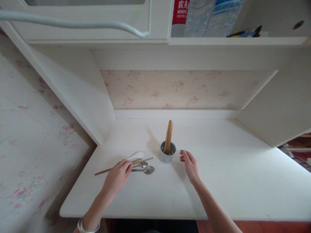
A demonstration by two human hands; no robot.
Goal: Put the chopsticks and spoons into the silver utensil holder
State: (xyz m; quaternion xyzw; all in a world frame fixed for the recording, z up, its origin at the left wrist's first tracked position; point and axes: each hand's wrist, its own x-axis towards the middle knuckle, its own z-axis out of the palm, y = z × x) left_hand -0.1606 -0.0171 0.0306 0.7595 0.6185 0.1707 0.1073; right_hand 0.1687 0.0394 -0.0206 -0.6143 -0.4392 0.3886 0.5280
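My left hand [119, 173] is closed over a pair of wooden chopsticks [145, 159], which stick out on both sides of it near the tabletop. Just beside its fingers lie two metal spoons, a smaller spoon [144, 164] and a larger spoon [149, 170], their handles partly hidden by the hand. A white spoon [138, 155] rests behind the chopsticks. In the middle stands a perforated utensil holder [166, 158], with several upright chopsticks [168, 137] leaning in it. To its right, my right hand [190, 163] hovers with fingers loosely bent, holding nothing and apart from the holder.
The white desk [230, 181] has a low back ledge and side panels. Above hangs a cabinet with a pale curved handle [80, 24] reaching across the upper left. Plastic-wrapped water bottles [201, 17] sit on the shelf at upper right. Floral wallpaper borders the left side.
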